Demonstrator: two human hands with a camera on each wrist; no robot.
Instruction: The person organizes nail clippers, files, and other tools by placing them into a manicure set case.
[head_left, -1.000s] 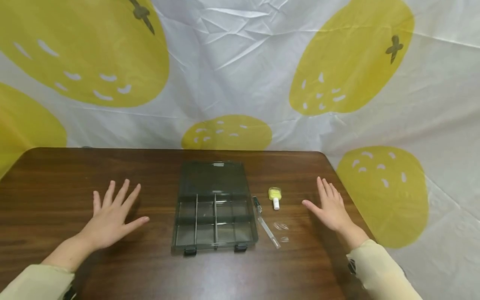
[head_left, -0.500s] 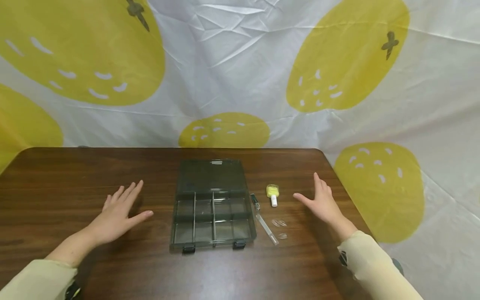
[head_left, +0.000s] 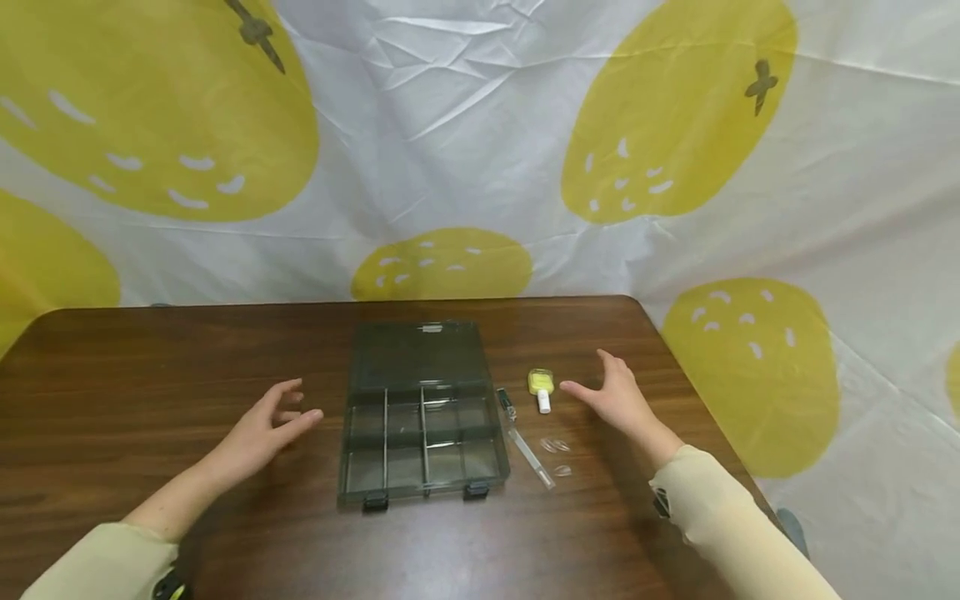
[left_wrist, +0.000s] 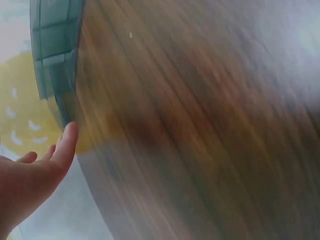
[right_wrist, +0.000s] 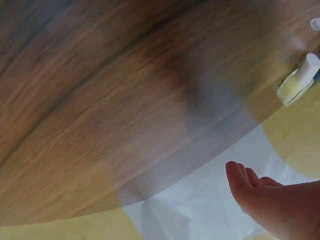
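Observation:
My left hand (head_left: 258, 433) hovers left of a dark see-through compartment box (head_left: 423, 450), its fingers loosely bent and holding nothing. The box lies with its lid (head_left: 420, 354) folded back. On the other side my right hand (head_left: 624, 402) has thumb and fingers spread apart, and the thumb tip is close to a small yellow bottle (head_left: 541, 382) with a white cap (head_left: 543, 402). The right wrist view shows the bottle (right_wrist: 291, 89) apart from the hand. Between box and bottle lies a slim stick (head_left: 532, 460), whitish and clear, with a dark piece (head_left: 506, 404) at its upper end.
Several small clear curved pieces (head_left: 555, 446) lie right of the stick. Two latches stand at the box's front edge, one of them a dark latch (head_left: 476, 492). The brown wooden table (head_left: 120, 400) meets a white cloth (head_left: 450, 167) with yellow fruit prints at its back.
Both hands have moved inward, the left toward the box and the right toward the yellow bottle. The left fingers have gone from spread to loosely bent. The view has shifted slightly.

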